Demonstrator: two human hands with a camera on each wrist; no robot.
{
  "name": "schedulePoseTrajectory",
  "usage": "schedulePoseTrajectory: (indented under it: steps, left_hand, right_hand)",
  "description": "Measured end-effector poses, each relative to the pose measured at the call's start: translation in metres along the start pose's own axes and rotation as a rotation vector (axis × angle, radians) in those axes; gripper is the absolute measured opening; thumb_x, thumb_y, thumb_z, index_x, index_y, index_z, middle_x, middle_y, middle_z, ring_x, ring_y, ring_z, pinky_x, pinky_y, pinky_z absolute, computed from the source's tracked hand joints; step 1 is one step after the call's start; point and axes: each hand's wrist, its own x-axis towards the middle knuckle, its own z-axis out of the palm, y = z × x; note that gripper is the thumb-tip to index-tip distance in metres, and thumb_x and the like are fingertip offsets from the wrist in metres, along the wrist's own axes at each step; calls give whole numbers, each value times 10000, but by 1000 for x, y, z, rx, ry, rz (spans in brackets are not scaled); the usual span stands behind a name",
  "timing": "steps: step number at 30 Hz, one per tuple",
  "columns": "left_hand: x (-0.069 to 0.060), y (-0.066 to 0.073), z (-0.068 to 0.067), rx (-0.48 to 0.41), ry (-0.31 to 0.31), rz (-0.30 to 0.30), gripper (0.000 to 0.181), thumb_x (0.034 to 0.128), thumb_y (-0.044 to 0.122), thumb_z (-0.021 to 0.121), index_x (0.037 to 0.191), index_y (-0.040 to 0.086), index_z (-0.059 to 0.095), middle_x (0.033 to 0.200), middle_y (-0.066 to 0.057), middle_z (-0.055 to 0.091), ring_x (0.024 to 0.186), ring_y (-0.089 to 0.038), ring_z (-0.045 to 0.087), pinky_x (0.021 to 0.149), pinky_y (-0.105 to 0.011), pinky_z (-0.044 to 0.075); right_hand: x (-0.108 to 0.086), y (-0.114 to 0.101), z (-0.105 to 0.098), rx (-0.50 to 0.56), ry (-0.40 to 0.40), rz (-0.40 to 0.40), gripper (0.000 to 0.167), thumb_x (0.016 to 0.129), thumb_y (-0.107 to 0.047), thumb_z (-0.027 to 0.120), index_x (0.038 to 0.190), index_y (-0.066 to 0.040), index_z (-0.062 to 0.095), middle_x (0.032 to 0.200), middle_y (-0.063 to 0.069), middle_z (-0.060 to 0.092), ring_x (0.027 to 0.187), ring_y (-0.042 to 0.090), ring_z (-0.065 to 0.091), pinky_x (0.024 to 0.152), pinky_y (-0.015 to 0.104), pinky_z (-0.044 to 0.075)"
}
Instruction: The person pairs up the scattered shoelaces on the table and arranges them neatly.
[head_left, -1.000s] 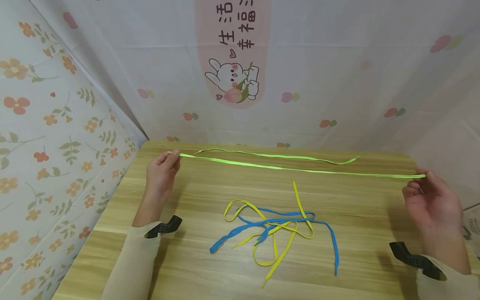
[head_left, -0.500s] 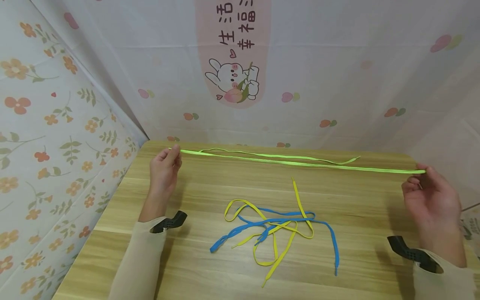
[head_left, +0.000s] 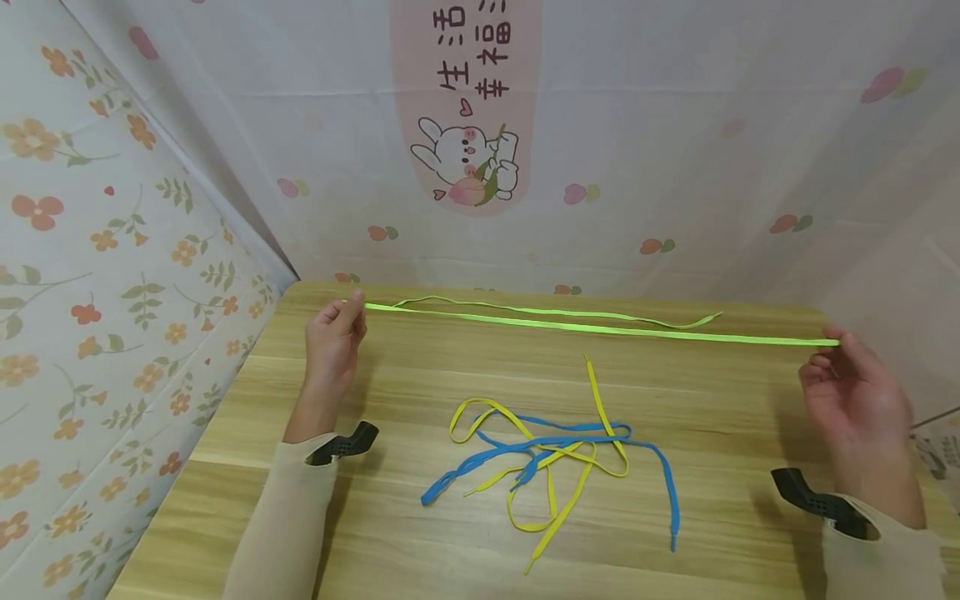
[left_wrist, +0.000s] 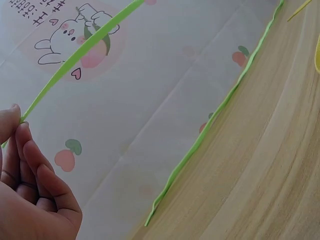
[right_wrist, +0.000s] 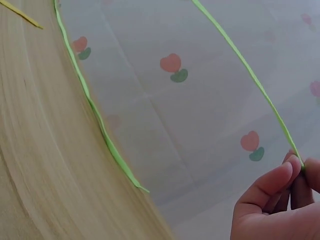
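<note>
A neon green shoelace (head_left: 585, 327) is stretched nearly straight above the table between both hands. My left hand (head_left: 332, 343) pinches its left end between thumb and forefinger, with a short tip poking out beyond. At the other end my right hand (head_left: 858, 392) pinches the lace between thumb and fingertips. Behind it a second green shoelace (head_left: 555, 312) lies loosely along the table's back edge; the left wrist view shows this lying lace (left_wrist: 220, 107) too. Nearer to me, a yellow shoelace (head_left: 542, 527) and a blue shoelace (head_left: 670, 492) lie crossed over each other in a loose heap.
The wooden table (head_left: 405, 550) ends at the back against a white printed curtain (head_left: 637, 133). A floral curtain (head_left: 112, 292) hangs along the left side. Each wrist carries a black camera mount (head_left: 345, 443) at the sleeve.
Both hands have shifted slightly inward, the left one to the right and the right one to the left. The held lace has risen a little in view. The lying laces stay put.
</note>
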Motion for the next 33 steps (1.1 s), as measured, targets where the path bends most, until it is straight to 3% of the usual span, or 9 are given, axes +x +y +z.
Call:
schedulePoseTrajectory:
  steps: [5,13,24,33]
  left_hand:
    - [1,-3,-2,22,2,-3,490,1090,129,719,633,131,543,682,14,582,703,-122,507,704,-233,443]
    - [3,-11,-6,72,-3,-46,479,1074,160,752,642,141,546,708,38,602,746,-105,532,716,-214,466]
    - [4,-19,-10,136,-17,-76,457,1078,213,754,672,148,554,737,47,599,785,-112,547,759,-238,474]
    - [8,-24,-13,195,-27,-93,445,1070,258,769,693,156,556,770,52,617,821,-119,547,786,-249,475]
  right_hand:
    - [0,-2,-6,50,-26,61,286,1170,-13,445,1117,149,674,1014,265,675,784,391,597,666,476,546]
    - [4,-1,-12,5,-45,57,323,1177,-15,432,1117,174,687,966,265,668,780,384,626,668,470,573]
    - [9,-2,-19,16,-10,104,283,1169,-23,481,1124,166,687,963,232,619,797,360,593,670,463,552]
    - [8,-3,-24,-72,28,85,245,1163,-22,505,1169,114,709,991,201,657,812,330,620,675,429,558]
